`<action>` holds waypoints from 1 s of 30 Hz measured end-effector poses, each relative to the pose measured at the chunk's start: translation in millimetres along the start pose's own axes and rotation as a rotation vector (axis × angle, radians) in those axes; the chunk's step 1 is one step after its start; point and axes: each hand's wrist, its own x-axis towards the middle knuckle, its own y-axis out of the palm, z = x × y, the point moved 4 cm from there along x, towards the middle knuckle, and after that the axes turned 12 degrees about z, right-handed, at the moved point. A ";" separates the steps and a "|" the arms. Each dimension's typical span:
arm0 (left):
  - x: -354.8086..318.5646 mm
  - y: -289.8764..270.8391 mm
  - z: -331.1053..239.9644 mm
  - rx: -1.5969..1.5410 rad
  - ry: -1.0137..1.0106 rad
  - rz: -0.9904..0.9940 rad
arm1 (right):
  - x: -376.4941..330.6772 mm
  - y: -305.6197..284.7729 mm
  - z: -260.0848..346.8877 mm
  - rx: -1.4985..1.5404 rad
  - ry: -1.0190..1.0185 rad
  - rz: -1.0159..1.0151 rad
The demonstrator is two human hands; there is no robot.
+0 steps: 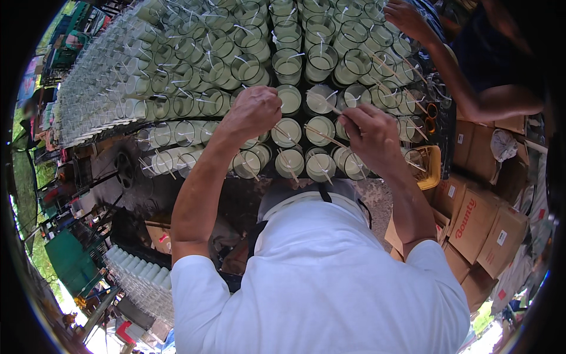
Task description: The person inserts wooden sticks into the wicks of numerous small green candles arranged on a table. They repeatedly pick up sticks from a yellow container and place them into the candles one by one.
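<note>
I have the right grip (pixel 372 134), the nearer, pinching a stick (pixel 336 110) slanting up-left over a glass (pixel 315 107), left grip (pixel 254 111) curled, contents hidden

Upper body: white T-shirt (pixel 348 283), plain across the visible back and shoulders, soft creases, loose cut. Left sleeve (pixel 197 289) and right sleeve (pixel 439 271) short, same white as the T-shirt, both ending near the elbows. Left forearm (pixel 203 189) and right forearm (pixel 407 200) bare beyond the T-shirt. Left hand (pixel 256 111) and right hand (pixel 372 133) bare too. Grey cloth (pixel 283 193) just past the T-shirt's front edge, probably the lower garment, type unclear. Narrow black strip (pixel 324 192) over it, thin black cord (pixel 366 213) just right of the T-shirt, attachment unclear.
</note>
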 end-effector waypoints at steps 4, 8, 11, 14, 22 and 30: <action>7.3 -0.4 9.2 -0.007 0.011 -0.038 | 12.3 32.9 -0.4 -0.158 0.003 0.103; 13.0 -10.9 20.2 -0.050 -0.020 -0.016 | 20.3 56.7 4.5 -0.251 -0.046 0.142; 10.9 -10.9 25.0 -0.075 0.005 -0.056 | 29.6 67.0 9.5 -0.257 -0.077 0.118; 10.5 -13.2 25.1 -0.083 0.008 -0.043 | 37.2 76.3 8.5 -0.249 -0.080 0.112; 12.6 -9.3 12.7 0.026 -0.006 0.000 | 44.2 93.6 6.1 -0.202 -0.063 0.114; 17.2 -4.4 10.7 0.057 0.003 0.028 | 42.1 95.6 -1.5 -0.163 -0.053 0.087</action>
